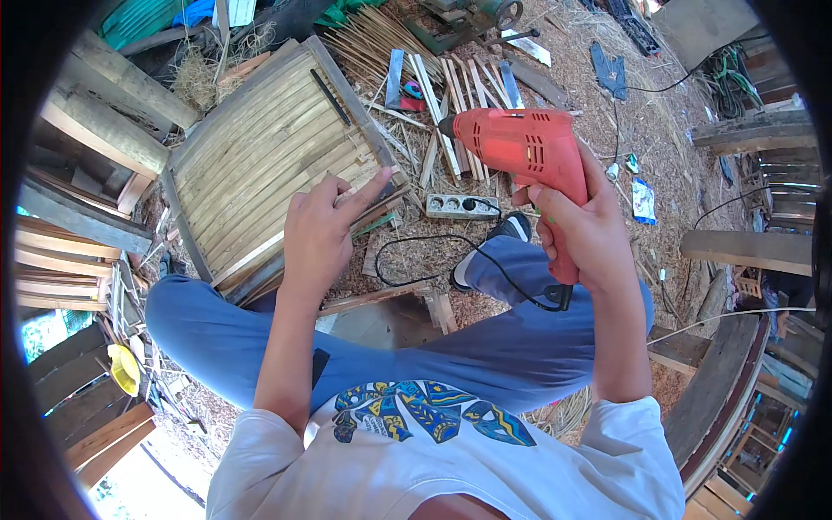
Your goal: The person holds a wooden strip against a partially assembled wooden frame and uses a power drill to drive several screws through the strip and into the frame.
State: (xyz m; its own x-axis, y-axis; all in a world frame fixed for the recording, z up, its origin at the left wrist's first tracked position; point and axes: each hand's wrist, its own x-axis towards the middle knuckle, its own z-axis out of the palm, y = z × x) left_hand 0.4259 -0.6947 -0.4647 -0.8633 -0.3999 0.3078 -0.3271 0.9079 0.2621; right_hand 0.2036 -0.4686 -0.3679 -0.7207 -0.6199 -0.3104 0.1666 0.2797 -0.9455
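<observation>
My right hand (598, 230) grips a red corded power drill (524, 143) by its handle, with the fingers wrapped round it. The drill's black chuck points left, toward the wooden panel, and stays apart from it. My left hand (319, 227) is over the near right corner of a framed panel of pale wooden slats (260, 165). One finger stretches out toward the corner while others bend. I make out nothing held in it, though the undersides of its fingers are hidden. A dark narrow strip (330, 97) lies on the panel's far right part.
A white power strip (462, 206) with a black plug lies beyond my knees, and the drill's black cord (416, 236) loops near it. Several wood strips (468, 95) lie on the shaving-strewn ground. Thick timbers (754, 251) stand at the right. A yellow hard hat-like object (124, 370) is at left.
</observation>
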